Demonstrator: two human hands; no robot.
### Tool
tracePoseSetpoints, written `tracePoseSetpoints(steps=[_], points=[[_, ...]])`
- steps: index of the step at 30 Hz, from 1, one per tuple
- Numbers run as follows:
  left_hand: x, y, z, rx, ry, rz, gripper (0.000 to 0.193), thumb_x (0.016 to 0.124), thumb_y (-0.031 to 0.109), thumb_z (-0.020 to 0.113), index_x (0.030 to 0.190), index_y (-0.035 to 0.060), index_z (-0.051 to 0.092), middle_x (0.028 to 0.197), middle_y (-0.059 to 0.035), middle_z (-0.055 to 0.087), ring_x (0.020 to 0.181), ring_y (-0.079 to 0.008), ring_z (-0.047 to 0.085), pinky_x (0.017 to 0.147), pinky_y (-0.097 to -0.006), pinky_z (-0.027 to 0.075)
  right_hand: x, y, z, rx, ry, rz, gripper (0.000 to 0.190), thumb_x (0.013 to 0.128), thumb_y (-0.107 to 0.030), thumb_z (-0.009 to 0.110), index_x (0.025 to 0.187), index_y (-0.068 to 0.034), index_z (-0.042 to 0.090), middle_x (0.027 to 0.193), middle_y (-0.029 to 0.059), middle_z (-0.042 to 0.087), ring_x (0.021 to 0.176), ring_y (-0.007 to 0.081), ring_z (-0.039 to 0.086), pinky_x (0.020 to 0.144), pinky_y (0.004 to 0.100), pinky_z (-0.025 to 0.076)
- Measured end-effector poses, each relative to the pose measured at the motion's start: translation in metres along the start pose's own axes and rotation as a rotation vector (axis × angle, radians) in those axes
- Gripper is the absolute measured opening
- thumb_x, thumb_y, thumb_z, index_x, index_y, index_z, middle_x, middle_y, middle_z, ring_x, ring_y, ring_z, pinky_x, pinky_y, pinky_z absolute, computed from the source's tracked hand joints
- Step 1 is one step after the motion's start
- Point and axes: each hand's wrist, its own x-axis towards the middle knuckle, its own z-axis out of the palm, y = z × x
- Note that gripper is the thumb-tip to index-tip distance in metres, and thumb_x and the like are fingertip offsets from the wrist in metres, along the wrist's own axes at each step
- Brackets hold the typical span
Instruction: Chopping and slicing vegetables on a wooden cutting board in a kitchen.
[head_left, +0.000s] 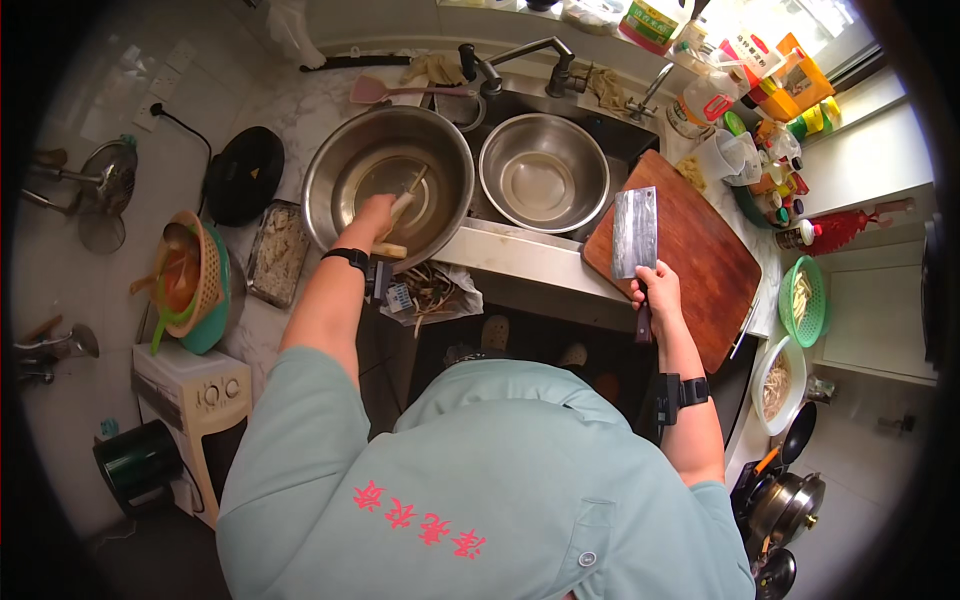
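My left hand (377, 214) reaches into a large steel basin (319, 169) holding some water and grips a pale, long root or stalk (409, 196); its exact kind I cannot tell. Another pale piece (390, 250) lies at the basin's near side, below my wrist. In my right hand (658, 289) is a Chinese cleaver (634, 232), held by its dark handle with the broad blade pointing away from me, over the left part of a reddish wooden cutting board (697, 240). A smaller steel bowl (544, 171) with a little liquid sits in the sink between basin and board.
A plastic bag with peelings (431, 296) is below the basin. The faucet (559, 71) rises behind the sink. At right are a green basket (814, 289) and a white bowl of pale strips (776, 382). Nested colanders (206, 292) and a steel tray (277, 255) stand left.
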Motion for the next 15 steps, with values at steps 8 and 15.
tracePoseSetpoints(steps=[8,15], points=[[-0.022,-0.002,-0.046,0.093,-0.505,0.059,0.063,0.071,0.016,0.085,0.13,0.0066,0.064,0.12,-0.0168,0.07,0.109,-0.0339,0.068,0.093,-0.0417,0.054,0.001,-0.007,0.02,-0.046,-0.04,-0.043,0.01,0.096,-0.013,0.062,0.091,-0.009,0.054,0.065,0.0025,0.058,0.046,0.009,0.049,0.042,0.0272,0.042],[-0.035,0.009,-0.029,0.257,-0.401,0.143,0.072,0.058,0.024,0.091,0.12,0.0011,0.062,0.117,-0.0204,0.069,0.112,-0.0385,0.065,0.095,-0.0432,0.054,0.002,-0.012,0.032,-0.052,-0.028,-0.035,0.01,0.095,-0.012,0.062,0.091,-0.009,0.053,0.065,0.0025,0.058,0.046,0.009,0.049,0.041,0.0273,0.041]])
